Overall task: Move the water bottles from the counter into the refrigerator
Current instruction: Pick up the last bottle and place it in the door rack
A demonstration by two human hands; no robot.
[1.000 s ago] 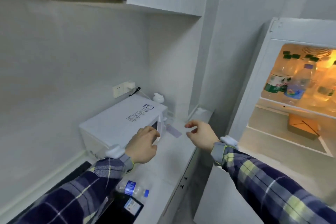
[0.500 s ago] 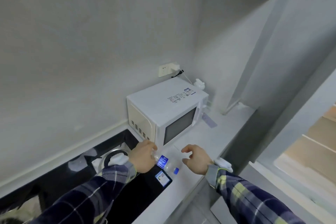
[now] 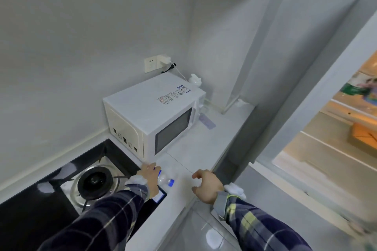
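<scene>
On the pale tabletop (image 3: pixel 204 149) before the white microwave (image 3: pixel 155 116), the left hand (image 3: pixel 150 179) wraps its grip around a lying clear plastic blue-capped water bottle (image 3: pixel 166 180); the right hand (image 3: pixel 207 184) hovers loosely curled, empty. Pickup step; next, lifting it toward the open refrigerator (image 3: pixel 326 128)

Bottle: clear, smooth plastic water bottle (image 3: pixel 165 179) with blue plastic cap, glossy.
Counter: pale, smooth stone-like counter (image 3: pixel 204 149), faint sheen.
Hob: black glass stove top (image 3: pixel 40 206), mirror-glossy; burner ring (image 3: pixel 95 182) dull dark metal.
Microwave: white boxy microwave (image 3: pixel 151 106), satin painted metal.
Sleeves: plaid cloth sleeves (image 3: pixel 261 224), soft, matt.
</scene>
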